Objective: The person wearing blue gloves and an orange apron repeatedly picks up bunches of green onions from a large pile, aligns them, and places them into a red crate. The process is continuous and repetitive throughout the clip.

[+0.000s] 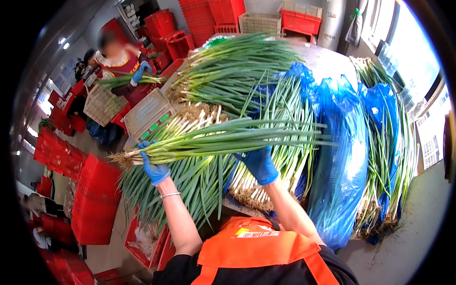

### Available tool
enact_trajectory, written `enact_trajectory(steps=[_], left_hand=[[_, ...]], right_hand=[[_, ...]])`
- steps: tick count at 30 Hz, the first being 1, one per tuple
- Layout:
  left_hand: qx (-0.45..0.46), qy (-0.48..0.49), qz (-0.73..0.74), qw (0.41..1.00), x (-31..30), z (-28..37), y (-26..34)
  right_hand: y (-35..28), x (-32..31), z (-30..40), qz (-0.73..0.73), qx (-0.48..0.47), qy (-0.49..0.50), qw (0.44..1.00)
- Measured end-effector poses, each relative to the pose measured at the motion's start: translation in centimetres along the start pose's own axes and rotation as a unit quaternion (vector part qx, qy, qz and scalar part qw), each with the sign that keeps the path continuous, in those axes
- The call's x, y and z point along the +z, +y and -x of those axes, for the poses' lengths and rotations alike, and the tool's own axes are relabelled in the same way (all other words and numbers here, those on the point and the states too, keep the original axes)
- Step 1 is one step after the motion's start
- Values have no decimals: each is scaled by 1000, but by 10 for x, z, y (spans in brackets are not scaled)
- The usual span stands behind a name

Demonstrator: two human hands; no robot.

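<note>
A bunch of green onions (199,140) lies sideways across both hands, its hairy roots pointing left and its leaves right. My left hand (154,167), in a blue glove, grips the white stems close to the roots. Also gloved in blue, my right hand (262,165) holds the leafy part from below; some of its fingers are hidden behind the leaves. Under the bunch are more green onions (185,185) with leaves hanging over the table's near edge. Beneath my right wrist, another pile (249,196) shows its roots towards me.
A digital scale (148,112) stands beyond my left hand. A large heap of green onions (235,67) covers the far table. Blue plastic bags (340,160) lie on the right. Red crates (96,203) are stacked at left. Across the scale, a co-worker (123,71) holds green onions.
</note>
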State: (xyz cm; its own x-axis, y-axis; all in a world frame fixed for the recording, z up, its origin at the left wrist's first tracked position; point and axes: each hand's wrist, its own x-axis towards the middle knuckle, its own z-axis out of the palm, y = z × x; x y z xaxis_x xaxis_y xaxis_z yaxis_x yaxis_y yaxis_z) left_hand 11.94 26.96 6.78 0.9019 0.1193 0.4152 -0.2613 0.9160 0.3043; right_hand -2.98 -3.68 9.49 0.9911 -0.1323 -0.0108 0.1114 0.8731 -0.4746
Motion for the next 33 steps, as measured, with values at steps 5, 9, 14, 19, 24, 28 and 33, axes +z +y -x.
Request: enact_trajectory(steps=[5,9,14,19,24,28,33], left_hand=[[2,-50,101,994,31,51,-4],[-59,-122,233,963,26,59,0],[-79,13,54,995,28,41,-8],[-208,170,-117,956,31,61,-55],[-207,241,-109,942,17,47,-118],[-274,226,-48,933,45,34,-176],[-353,264,2,898,21,8,-244]], right_hand=[[2,-64,-11,-151,-65,-82,983],[14,-88,-21,-227,-47,-41,972],[22,-108,-32,-233,-59,0,971],[0,-108,-34,-127,-101,18,987],[-41,-132,-10,-26,-165,-30,985],[-96,-120,16,-80,-216,60,971],[-124,-143,14,-48,-274,129,952]])
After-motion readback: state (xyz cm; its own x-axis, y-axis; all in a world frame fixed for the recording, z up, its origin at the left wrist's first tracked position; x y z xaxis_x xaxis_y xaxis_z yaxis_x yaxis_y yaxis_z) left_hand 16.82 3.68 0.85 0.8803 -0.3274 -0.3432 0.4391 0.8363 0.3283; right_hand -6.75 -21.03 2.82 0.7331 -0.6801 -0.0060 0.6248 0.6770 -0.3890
